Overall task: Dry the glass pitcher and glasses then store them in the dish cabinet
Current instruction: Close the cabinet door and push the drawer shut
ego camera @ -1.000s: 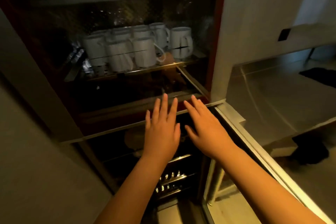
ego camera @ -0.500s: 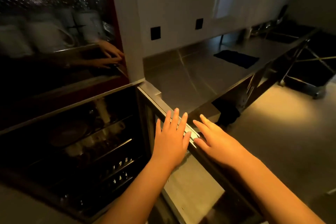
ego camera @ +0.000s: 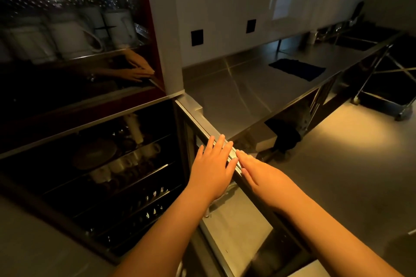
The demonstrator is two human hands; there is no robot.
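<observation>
The dish cabinet (ego camera: 162, 29) fills the left of the view, its lower door (ego camera: 225, 155) swung out toward me. My left hand (ego camera: 212, 170) lies flat with spread fingers on the top edge of that door. Just right of it, my right hand (ego camera: 262, 172) also rests flat on the door's edge, fingers together and empty. White mugs (ego camera: 67, 36) stand behind the dark glass of the upper compartment. Plates and cups (ego camera: 112, 159) sit on the wire racks of the lower compartment. No glass pitcher or drinking glass shows.
A long steel counter (ego camera: 247, 83) runs right of the cabinet, with a dark blue cloth (ego camera: 297, 68) lying on it and a sink (ego camera: 358, 40) at its far end. A wheeled cart (ego camera: 391, 87) stands on the grey floor at right.
The view has swung right, away from the cabinet's front toward the counter. Both hands have stayed flat and empty, now resting on the open door's top edge.
</observation>
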